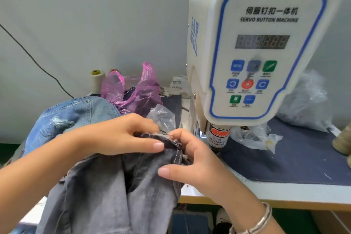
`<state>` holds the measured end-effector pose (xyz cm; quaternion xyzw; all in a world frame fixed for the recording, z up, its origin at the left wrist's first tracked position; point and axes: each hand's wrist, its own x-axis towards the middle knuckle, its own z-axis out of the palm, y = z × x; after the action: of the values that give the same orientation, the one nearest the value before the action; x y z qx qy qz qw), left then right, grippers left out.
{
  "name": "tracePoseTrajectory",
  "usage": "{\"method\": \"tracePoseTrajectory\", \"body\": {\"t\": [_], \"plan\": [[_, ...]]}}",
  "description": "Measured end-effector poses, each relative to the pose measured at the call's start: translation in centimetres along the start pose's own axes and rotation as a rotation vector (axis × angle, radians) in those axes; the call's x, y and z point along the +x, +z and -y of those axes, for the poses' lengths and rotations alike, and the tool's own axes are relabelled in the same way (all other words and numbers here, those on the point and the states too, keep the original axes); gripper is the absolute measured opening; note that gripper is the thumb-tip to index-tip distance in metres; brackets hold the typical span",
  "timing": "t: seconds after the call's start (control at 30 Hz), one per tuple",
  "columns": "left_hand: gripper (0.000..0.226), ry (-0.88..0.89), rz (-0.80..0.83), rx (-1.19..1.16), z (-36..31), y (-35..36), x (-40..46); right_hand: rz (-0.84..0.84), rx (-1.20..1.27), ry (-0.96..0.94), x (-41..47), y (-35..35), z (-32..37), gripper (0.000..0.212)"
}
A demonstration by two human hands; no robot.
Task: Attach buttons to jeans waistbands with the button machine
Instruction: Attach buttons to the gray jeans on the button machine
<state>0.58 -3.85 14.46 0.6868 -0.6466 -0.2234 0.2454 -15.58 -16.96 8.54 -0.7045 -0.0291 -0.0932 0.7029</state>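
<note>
Grey jeans (106, 192) hang in front of me off the table's front edge. My left hand (121, 135) grips the frayed waistband (171, 141) from the left, thumb on the near side. My right hand (191, 159) pinches the same waistband from the right, fingers curled over its top edge. The white servo button machine (262, 43) stands just right of the hands. Its black punch head (218, 137) with a red warning label sits a short way right of the waistband. I see no button in the hands.
A pile of light blue jeans (76, 116) lies at the left. Behind it are a pink plastic bag (136, 89) and a thread cone (96, 81). Clear plastic bags (254, 137) lie on the dark blue table mat (296, 157) right of the punch head.
</note>
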Motion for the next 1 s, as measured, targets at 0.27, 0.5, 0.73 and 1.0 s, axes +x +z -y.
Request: {"method": "tracePoseTrajectory", "body": {"t": [0.27, 0.5, 0.73, 1.0], "plan": [[0.068, -0.058, -0.111, -0.441, 1.0, 0.6, -2.0, 0.061, -0.001, 0.171, -0.4, -0.2, -0.3, 0.022], [0.076, -0.018, -0.293, -0.69, -1.7, 0.3, -2.8, 0.177, 0.193, 0.11, -2.3, 0.0, 1.7, 0.035], [0.035, 0.077, -0.08, -0.824, -2.0, 0.8, -0.8, 0.066, 0.337, -0.001, -4.6, -0.4, 2.5, 0.048], [0.025, -0.175, -0.068, -0.617, 1.3, 9.0, 2.4, -0.277, 0.347, 0.346, -7.5, -3.4, -3.6, 0.039]]}}
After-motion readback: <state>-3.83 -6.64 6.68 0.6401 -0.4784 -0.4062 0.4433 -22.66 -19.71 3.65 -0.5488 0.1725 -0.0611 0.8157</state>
